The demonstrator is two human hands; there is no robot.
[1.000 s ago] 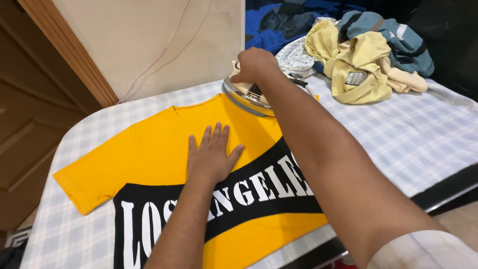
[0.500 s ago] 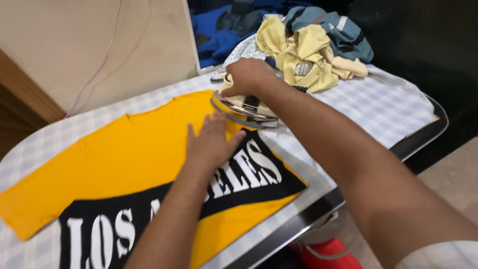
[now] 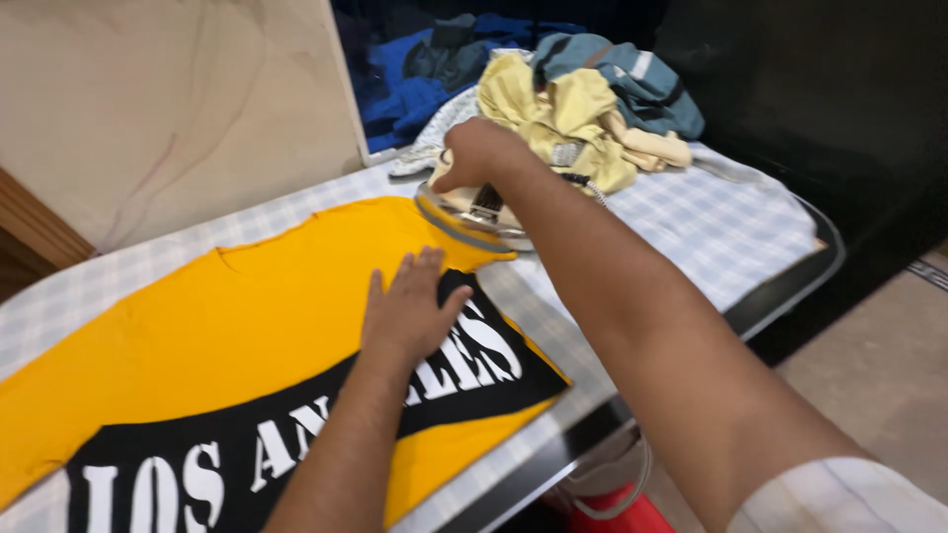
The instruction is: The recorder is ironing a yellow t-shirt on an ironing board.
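Observation:
A yellow T-shirt (image 3: 247,316) with a black band and white lettering lies flat on a table covered with a checked cloth (image 3: 711,227). My left hand (image 3: 407,311) rests palm down on the shirt, fingers spread, at the edge of the black band. My right hand (image 3: 476,153) grips the handle of a cream and silver clothes iron (image 3: 472,212), which sits on the shirt's far right corner, just beyond my left hand.
A heap of crumpled clothes (image 3: 583,104), yellow, teal and cream, lies at the far end of the table. More blue garments (image 3: 415,74) sit behind it. A beige wall (image 3: 168,99) stands at the left. Below the table's near edge is a red object (image 3: 632,513).
The view has swung right and the shirt now sits further left in it. The iron has stayed at the shirt's far right edge, and my left hand stays flat just below it.

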